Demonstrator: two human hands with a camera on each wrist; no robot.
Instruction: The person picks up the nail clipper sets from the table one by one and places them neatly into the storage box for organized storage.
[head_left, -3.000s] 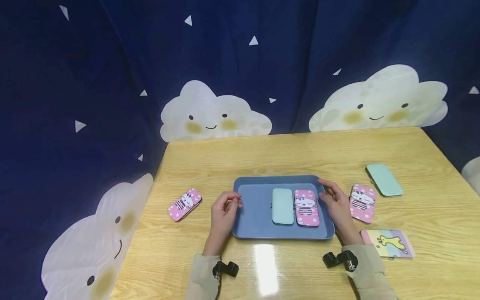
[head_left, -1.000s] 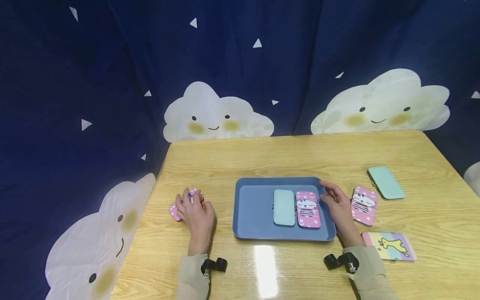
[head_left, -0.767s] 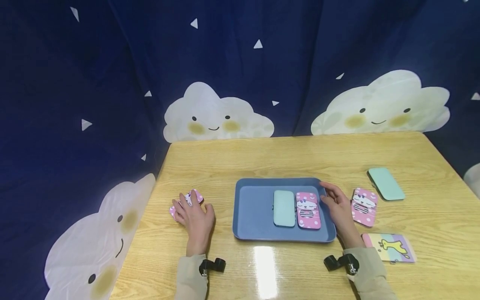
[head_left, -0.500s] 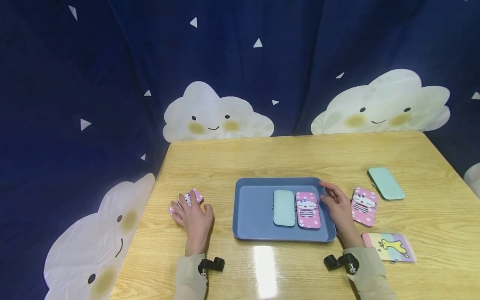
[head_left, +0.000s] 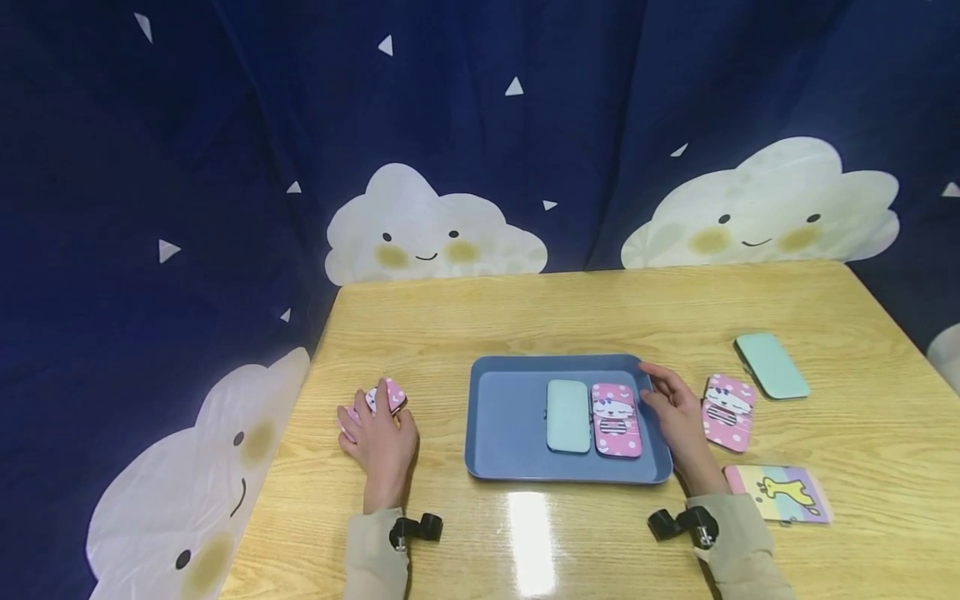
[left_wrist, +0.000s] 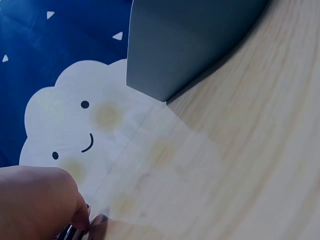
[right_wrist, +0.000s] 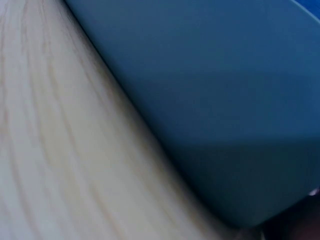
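On the table's left, my left hand (head_left: 385, 444) grips a small pink cat-print case (head_left: 392, 395), its fingers over the top and the thumb along the right side. Part of that case is hidden under the fingers. In the left wrist view only a dark edge of the case (left_wrist: 70, 233) shows beside the thumb. My right hand (head_left: 681, 421) holds the right rim of the blue tray (head_left: 506, 425). Inside the tray, a mint-green case (head_left: 567, 416) and another pink cat-print case (head_left: 617, 420) lie side by side in its right half.
Right of my right hand lie a pink cat-print case (head_left: 728, 412), a mint-green case (head_left: 772, 366) and a striped giraffe-print case (head_left: 780, 493). The wooden table (head_left: 585, 312) ends at a dark blue cloud-print curtain (head_left: 450, 100).
My left hand has gone from beside the tray's left rim to the pink case on the left. Its fingers have now closed around the case. The right hand stays at the tray rim.
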